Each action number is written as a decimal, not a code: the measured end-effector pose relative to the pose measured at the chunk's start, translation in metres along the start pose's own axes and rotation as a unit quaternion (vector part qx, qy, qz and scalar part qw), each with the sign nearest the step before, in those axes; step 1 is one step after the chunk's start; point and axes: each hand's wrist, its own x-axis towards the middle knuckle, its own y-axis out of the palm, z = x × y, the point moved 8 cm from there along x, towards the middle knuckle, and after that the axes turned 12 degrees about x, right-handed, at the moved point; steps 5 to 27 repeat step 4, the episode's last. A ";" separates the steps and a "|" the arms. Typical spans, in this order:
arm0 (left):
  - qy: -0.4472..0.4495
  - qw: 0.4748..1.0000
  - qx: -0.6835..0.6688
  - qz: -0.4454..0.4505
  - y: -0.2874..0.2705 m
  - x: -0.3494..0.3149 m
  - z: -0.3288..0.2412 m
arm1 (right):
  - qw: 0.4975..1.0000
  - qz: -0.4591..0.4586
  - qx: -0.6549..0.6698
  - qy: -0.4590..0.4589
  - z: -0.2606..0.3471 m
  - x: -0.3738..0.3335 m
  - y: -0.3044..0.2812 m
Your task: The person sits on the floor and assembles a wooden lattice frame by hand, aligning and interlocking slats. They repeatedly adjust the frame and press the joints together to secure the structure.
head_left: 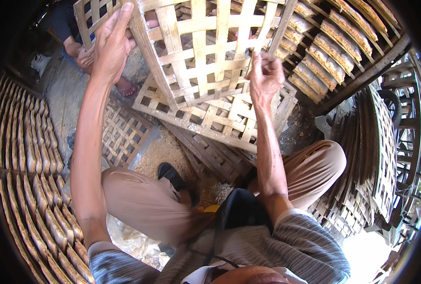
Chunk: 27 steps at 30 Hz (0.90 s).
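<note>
My left hand (110, 45) grips the tilted bamboo tray (205, 52) at its edge, long axis slanting down-right; right hand (266, 78) fingers pinched closed beside the lattice.

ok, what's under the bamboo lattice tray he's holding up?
Under the raised bamboo lattice tray, gripped by the left hand, lies another lattice tray on darker slatted ones. What lies beneath those is covered.
</note>
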 end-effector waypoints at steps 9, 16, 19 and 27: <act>0.037 0.999 0.012 -0.015 0.007 -0.001 -0.010 | 0.952 0.060 -0.225 -0.198 0.040 0.043 -0.006; 0.037 0.999 0.012 -0.015 0.007 -0.001 -0.010 | 0.952 0.060 -0.225 -0.198 0.040 0.043 -0.006; 0.037 0.999 0.012 -0.015 0.007 -0.001 -0.010 | 0.952 0.060 -0.225 -0.198 0.040 0.043 -0.006; 0.037 0.999 0.012 -0.015 0.007 -0.001 -0.010 | 0.952 0.060 -0.225 -0.198 0.040 0.043 -0.006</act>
